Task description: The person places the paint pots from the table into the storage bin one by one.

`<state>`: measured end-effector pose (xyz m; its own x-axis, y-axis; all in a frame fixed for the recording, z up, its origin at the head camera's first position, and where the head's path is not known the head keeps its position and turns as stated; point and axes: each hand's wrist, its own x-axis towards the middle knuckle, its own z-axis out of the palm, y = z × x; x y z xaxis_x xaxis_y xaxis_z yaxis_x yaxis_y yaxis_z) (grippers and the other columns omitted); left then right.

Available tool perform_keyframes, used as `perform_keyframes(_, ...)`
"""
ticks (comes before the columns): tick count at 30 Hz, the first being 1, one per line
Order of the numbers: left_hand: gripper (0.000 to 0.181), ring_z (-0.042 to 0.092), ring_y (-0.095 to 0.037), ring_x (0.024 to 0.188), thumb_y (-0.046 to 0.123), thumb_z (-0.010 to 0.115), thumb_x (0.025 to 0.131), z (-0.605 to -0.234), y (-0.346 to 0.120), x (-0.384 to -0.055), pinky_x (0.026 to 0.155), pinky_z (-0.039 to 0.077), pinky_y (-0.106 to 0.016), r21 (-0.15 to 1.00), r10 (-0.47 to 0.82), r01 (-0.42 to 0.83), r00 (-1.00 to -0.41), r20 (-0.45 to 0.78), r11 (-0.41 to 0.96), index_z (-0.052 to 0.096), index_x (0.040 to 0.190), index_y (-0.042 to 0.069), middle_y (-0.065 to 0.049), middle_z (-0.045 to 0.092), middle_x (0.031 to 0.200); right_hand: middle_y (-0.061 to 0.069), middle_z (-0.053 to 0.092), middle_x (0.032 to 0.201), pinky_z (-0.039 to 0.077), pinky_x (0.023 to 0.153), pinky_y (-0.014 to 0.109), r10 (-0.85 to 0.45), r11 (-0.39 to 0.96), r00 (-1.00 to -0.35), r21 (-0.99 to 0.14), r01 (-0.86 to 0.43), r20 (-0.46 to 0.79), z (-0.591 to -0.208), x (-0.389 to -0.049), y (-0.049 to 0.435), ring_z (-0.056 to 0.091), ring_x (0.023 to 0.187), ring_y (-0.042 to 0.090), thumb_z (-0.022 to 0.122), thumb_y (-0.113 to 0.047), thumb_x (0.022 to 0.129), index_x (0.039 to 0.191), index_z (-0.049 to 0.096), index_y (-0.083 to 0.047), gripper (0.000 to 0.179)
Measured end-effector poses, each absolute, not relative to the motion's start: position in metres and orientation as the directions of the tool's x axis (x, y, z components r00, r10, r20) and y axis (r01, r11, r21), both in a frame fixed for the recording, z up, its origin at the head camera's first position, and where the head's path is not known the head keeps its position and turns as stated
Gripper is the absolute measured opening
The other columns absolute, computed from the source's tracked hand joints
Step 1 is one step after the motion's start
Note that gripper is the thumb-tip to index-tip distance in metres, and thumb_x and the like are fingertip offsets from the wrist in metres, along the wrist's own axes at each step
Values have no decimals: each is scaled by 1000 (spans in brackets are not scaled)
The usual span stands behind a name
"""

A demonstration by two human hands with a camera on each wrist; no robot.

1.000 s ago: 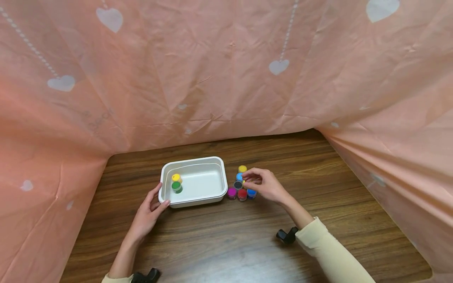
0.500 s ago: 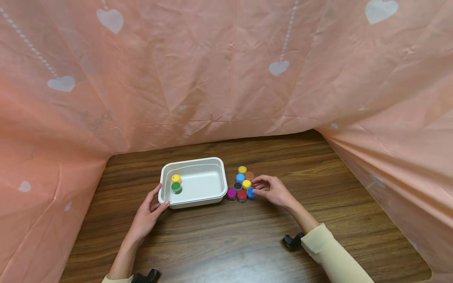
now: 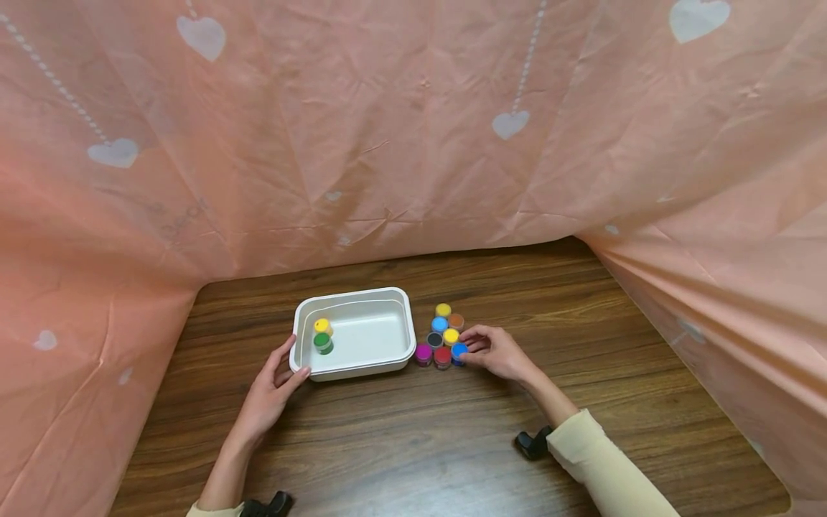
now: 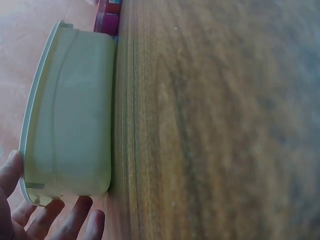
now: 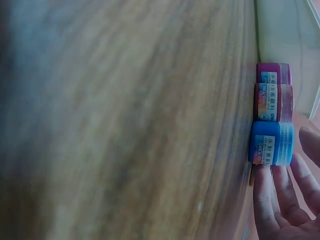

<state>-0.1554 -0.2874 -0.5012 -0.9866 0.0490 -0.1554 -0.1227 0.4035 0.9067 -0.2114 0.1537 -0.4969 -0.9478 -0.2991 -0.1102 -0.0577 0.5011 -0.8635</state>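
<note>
My left hand grips the left end of a white plastic tray, thumb at the rim and fingers against the end wall. Inside it, toward the left, stand a yellow-lidded paint jar and a green one. Right of the tray, my right hand is beside a blue paint jar. In the right wrist view its fingers are right at that jar's side, and the thumb is off the lid. Red and magenta paint jars stand in the same front row.
Behind that row are black, yellow, light blue, brown and another yellow paint jar, packed close together. They stand on a brown wooden table. A pink curtain with white hearts surrounds its back and sides.
My right hand has drawn back to the right and toward me, from over the middle jars to the blue jar, uncovering the brown and yellow ones. The left hand and tray have stayed put.
</note>
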Motion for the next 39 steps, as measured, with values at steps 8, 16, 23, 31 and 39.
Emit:
perform_keyframes(8, 75, 59, -38, 134, 35, 64, 104, -501, -286, -155, 104, 50, -34, 908, 41, -123, -987, -152, 401, 24, 166, 26, -20, 35, 164, 19, 73, 113, 59, 86, 35, -276, 495, -953, -869, -26, -128, -502, -213, 152, 71, 101, 26, 79, -7, 92, 117, 69, 3, 29)
perform_keyframes(16, 75, 59, -38, 133, 36, 65, 103, -502, -286, -154, 99, 50, -26, 910, 45, -108, -989, -138, 401, 26, 166, 24, -20, 37, 163, 20, 72, 112, 59, 86, 38, -282, 486, -951, -873, -31, -123, -501, -213, 153, 71, 100, 28, 79, -7, 92, 116, 69, 4, 29)
perform_keyframes(23, 77, 59, -38, 133, 42, 65, 102, -503, -287, -156, 104, 50, -36, 904, 48, -117, -988, -149, 411, 25, 166, 26, -19, 36, 164, 20, 72, 111, 59, 85, 34, -285, 490, -951, -871, -34, -123, -501, -215, 155, 71, 101, 28, 78, -8, 93, 116, 70, 4, 28)
perform_keyframes(31, 77, 58, -38, 134, 41, 65, 102, -502, -288, -156, 104, 50, -35, 902, 46, -122, -987, -154, 414, 24, 166, 27, -19, 35, 164, 16, 73, 113, 59, 87, 35, -260, 501, -955, -865, -9, -141, -497, -214, 157, 70, 101, 26, 79, -11, 93, 116, 71, 0, 26)
perform_keyframes(39, 77, 58, -38, 134, 40, 65, 102, -502, -287, -155, 101, 51, -29, 904, 48, -105, -989, -137, 414, 25, 166, 25, -20, 36, 163, 19, 72, 116, 59, 86, 32, -281, 455, -955, -889, -42, -98, -481, -213, 161, 70, 105, 30, 78, -13, 94, 119, 69, 1, 30)
